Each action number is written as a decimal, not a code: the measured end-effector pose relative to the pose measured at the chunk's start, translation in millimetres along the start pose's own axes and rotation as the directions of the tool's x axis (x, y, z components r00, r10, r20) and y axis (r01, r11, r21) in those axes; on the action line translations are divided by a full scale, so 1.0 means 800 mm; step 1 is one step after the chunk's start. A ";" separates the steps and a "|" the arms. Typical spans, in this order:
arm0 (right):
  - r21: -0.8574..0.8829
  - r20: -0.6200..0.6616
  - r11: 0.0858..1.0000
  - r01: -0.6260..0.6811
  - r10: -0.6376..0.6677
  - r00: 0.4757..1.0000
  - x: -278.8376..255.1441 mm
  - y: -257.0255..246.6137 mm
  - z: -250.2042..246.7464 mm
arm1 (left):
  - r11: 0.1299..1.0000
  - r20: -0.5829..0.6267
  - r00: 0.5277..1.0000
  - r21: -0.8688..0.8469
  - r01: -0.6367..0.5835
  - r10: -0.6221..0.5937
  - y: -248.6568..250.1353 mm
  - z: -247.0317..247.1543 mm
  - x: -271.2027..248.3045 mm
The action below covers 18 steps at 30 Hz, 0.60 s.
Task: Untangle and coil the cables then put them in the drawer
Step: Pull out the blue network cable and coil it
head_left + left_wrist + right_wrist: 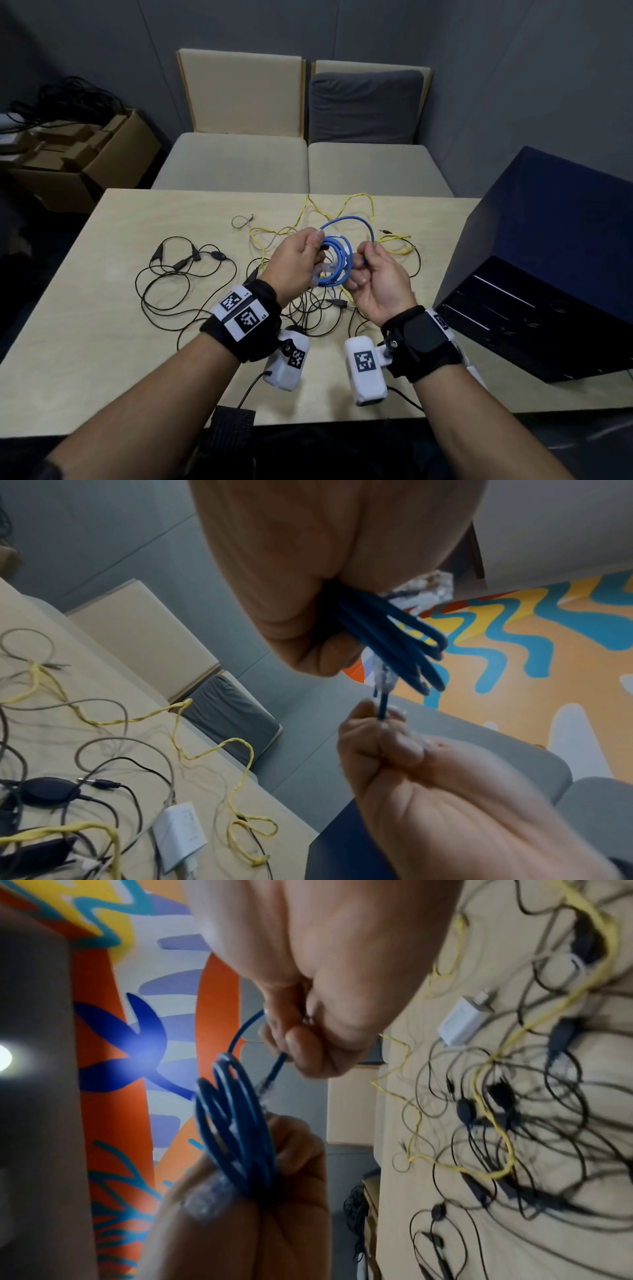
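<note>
I am holding the blue cable point(337, 262) up in the air above the middle of the counter point(102, 342), between my two hands. Most of it is already gathered into several loops, and my left hand point(297, 265) is gripping that bundle, fingers curled around the loops with the thumb on top. One clear plug point(205, 1202) is sticking out beside the left palm. My right hand point(378, 284) is pinching the loose tail of the same cable between thumb and fingers, and an open arc of it is rising from the coil over to that pinch. In the left wrist view the second clear plug point(383, 676) is hanging just above the right fingers point(373, 739).

Under my hands, the other cables are lying tangled on the counter. The yellow cable point(346, 205) is snaking across the far side and running beneath the hands. The black cables point(178, 274) are sprawling in wide loops to the left and centre, with small inline pods along them. A white charger point(460, 1022) is lying among them.

At the right end of the counter the dark blue drawer unit point(548, 267) is standing, with its front facing me. Beyond the counter, two beige seats point(239, 161) are standing against the wall, one with a grey cushion point(364, 106). A cardboard box point(102, 161) is sitting at the far left.
</note>
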State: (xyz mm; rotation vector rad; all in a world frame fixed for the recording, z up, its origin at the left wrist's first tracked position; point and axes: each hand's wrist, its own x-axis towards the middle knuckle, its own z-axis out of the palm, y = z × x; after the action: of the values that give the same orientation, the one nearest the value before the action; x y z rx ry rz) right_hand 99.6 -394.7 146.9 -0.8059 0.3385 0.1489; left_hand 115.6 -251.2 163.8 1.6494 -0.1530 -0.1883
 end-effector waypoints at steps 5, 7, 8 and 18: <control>-0.100 -0.021 0.995 0.001 -0.003 1.000 0.001 0.009 -0.003 | 1.000 0.018 1.000 -0.002 -0.010 0.010 0.004 0.001 -0.004; -0.245 -0.084 0.966 0.084 -0.108 0.991 0.005 0.003 -0.014 | 0.999 0.026 1.000 -0.040 0.001 0.000 0.002 -0.003 -0.004; -0.364 -0.108 0.921 0.139 -0.190 0.976 0.008 -0.003 -0.021 | 1.000 0.033 0.999 -0.031 0.001 0.000 0.001 -0.005 -0.004; -0.579 0.049 0.799 0.166 -0.169 0.984 -0.023 -0.005 -0.017 | 0.971 -0.185 0.982 -0.240 -0.023 -0.023 -0.006 0.004 0.004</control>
State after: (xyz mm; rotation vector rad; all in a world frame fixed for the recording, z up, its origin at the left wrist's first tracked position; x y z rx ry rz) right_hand 79.9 -407.8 147.3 -1.4451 0.2221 0.0822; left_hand 118.4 -254.6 158.4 1.4155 0.0132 -0.0481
